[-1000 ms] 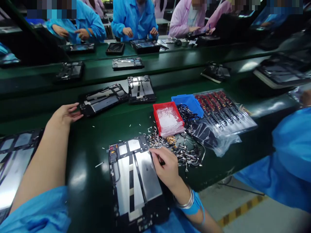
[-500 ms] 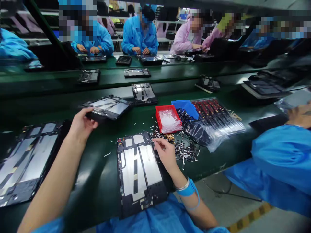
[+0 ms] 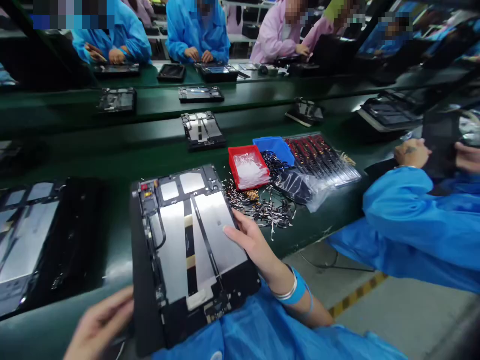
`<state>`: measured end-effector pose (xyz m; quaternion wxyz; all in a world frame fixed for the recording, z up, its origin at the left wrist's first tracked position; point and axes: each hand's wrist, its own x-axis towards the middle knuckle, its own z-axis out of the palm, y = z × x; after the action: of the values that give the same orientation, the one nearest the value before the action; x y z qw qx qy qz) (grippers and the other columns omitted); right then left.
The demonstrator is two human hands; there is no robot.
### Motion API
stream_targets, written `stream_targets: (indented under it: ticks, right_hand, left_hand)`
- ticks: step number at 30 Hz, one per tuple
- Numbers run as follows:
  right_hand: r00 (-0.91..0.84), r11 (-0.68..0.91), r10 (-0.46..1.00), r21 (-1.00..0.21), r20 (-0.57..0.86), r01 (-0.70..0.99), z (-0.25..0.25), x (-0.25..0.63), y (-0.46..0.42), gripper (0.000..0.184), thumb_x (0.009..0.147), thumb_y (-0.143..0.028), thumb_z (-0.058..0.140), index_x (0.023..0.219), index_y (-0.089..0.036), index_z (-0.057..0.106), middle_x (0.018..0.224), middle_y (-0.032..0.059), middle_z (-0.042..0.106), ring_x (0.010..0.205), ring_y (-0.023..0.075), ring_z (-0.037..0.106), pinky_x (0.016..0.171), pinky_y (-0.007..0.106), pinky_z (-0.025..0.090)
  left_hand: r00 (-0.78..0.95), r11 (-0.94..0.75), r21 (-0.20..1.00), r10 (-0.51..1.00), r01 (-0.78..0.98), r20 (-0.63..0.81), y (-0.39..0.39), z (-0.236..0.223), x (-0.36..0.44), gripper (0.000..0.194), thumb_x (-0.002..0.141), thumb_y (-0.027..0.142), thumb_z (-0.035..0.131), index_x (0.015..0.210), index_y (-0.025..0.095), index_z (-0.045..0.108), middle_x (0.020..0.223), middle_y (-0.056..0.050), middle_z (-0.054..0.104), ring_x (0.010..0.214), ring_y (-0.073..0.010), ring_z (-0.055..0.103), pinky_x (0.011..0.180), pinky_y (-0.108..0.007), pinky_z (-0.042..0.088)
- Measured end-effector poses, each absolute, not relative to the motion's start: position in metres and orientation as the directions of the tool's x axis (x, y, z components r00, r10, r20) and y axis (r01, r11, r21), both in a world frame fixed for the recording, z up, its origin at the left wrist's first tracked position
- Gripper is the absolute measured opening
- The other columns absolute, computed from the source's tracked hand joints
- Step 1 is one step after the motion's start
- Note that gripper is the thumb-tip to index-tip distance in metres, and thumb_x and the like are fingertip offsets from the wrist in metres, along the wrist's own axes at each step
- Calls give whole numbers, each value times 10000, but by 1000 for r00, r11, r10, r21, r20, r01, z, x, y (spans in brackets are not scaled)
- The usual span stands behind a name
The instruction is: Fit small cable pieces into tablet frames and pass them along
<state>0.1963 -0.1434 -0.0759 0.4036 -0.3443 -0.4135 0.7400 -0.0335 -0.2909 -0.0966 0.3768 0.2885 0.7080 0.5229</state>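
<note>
Right now, the right hand (image 3: 255, 242) rests on a silver sheet (image 3: 212, 225) in a black tablet frame (image 3: 183, 245). Its fingers lie close together and almost flat, and they pinch nothing. The left hand (image 3: 99, 325) is blurry, low at the frame's left edge. Its fingers press close together there, but you cannot tell if they pinch. The frame sits between the two hands, right in front of the person. Its long side points away from them, and it looks lifted and a bit tilted over the table (image 3: 82, 155). Just past the right hand lies a heap of small wires (image 3: 260, 207), by a red tray (image 3: 247, 167) and a blue tray (image 3: 273, 150). A co-worker's blue sleeve (image 3: 407, 215) shows on the right. Farther off, people in blue and pink coats (image 3: 197, 30) work at more green tables.
</note>
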Motion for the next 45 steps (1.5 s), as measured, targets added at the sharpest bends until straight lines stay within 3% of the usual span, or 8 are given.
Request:
stream_targets:
  ticks: [9,12,17,21,26,32,40,45]
  right_hand:
    - [-320,25,945,-956,-73,292,-93,221,-158,341,877,-353,529,1166,-214,644,977,43,747,809,173,683,716,301,520]
    - [-173,176,982,-741,82,648,-84,253,-144,215,890,-306,519,896,-226,719,910,41,753,765,167,670,703,286,477]
    - [171,-171,985,-282,-23,944,-83,290,-109,84,792,-260,634,724,-233,674,632,2,661,594,168,590,519,258,292]
    - [210,-241,963,-192,-168,951,-89,288,-100,69,763,-282,655,706,-244,664,604,-10,638,587,165,564,509,251,238]
    - [205,-265,962,-428,-181,864,-88,295,-101,107,741,-298,624,664,-225,640,546,-32,599,537,128,523,522,232,286]
    - [202,-296,954,-576,-222,762,-86,312,-96,164,679,-307,655,572,-195,600,500,-30,563,497,111,481,504,236,305]
    - [39,-95,995,-988,-91,122,-66,247,-114,240,688,-407,690,643,-203,571,471,-70,504,398,52,371,382,186,277]
    - [43,130,989,-968,142,215,-63,196,-125,115,736,-283,700,729,-206,615,576,-51,592,493,78,534,458,194,420]
  left_hand:
    - [-474,126,990,877,67,-79,-246,-98,30,649,893,387,549,1479,397,268,1583,44,236,1468,-247,165,1214,-459,131]
    - [-480,143,990,869,9,-121,-248,-93,37,576,925,343,502,1437,497,288,1570,123,243,1475,-203,141,1224,-448,108]
    - [-516,108,991,846,-81,-134,-246,-95,30,588,858,341,561,1421,393,398,1537,41,345,1456,-276,207,1211,-501,144]
    - [-520,83,995,848,-64,-104,-237,-88,24,539,809,314,620,1311,475,505,1469,121,426,1447,-276,232,1222,-507,154]
    - [-491,27,986,869,167,59,-213,-52,18,532,757,307,667,1232,521,557,1402,179,472,1406,-292,311,1199,-473,280]
    - [52,-278,912,960,301,275,-177,-39,27,397,840,201,579,1194,378,617,1294,38,604,1247,-260,520,1083,-450,413]
    - [319,42,990,944,138,-84,-152,-63,65,371,833,296,576,1191,198,584,1122,-94,702,956,-219,673,774,-341,544]
    - [359,256,961,911,-103,-204,-146,-71,62,213,858,352,537,887,151,601,618,-36,678,514,-133,605,477,-219,446]
